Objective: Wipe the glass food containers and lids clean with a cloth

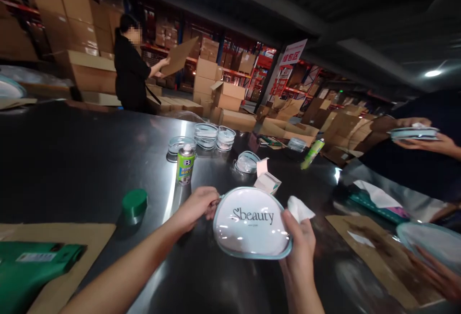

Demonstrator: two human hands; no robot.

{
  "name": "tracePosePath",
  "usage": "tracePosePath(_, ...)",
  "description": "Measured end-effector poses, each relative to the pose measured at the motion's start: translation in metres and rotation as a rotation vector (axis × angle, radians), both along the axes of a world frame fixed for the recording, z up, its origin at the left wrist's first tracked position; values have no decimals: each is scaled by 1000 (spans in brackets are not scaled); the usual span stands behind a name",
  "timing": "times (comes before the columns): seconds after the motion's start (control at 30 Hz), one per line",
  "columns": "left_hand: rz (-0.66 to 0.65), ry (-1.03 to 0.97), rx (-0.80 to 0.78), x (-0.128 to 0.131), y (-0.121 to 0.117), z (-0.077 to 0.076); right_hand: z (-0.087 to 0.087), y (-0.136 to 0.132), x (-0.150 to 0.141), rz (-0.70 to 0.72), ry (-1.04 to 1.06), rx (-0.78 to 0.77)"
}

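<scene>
A clear rounded cosmetic pouch with pale blue-green edging and "beauty" lettering is held up over the table. My right hand grips its right side, thumb on the front, and a white tissue sticks up from the same hand. At the pouch's upper left edge, the fingers of my left hand are closed in a pinch; exactly what lies between them is hidden. Behind the pouch stand a small opened white box and a green spray can.
Several more pouches lie farther back on the dark shiny table. Left are a green cap and a green bag on cardboard. Another green can is right. Co-workers' hands hold pouches there; one person handles cardboard behind.
</scene>
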State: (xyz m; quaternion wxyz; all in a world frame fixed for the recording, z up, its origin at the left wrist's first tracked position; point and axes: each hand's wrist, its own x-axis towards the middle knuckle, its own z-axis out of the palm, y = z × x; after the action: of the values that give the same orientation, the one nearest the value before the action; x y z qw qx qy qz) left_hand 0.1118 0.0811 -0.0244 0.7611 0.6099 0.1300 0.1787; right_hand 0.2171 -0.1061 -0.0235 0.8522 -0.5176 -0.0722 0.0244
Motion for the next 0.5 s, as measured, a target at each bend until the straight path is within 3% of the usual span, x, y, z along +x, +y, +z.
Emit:
tracePosePath(0.3,15,-47,-230,6,0,-4,-5,9,8,-120,58,58)
tracePosePath(0.5,122,-109,-161,5,-7,5,-10,8,13,-134,24,44)
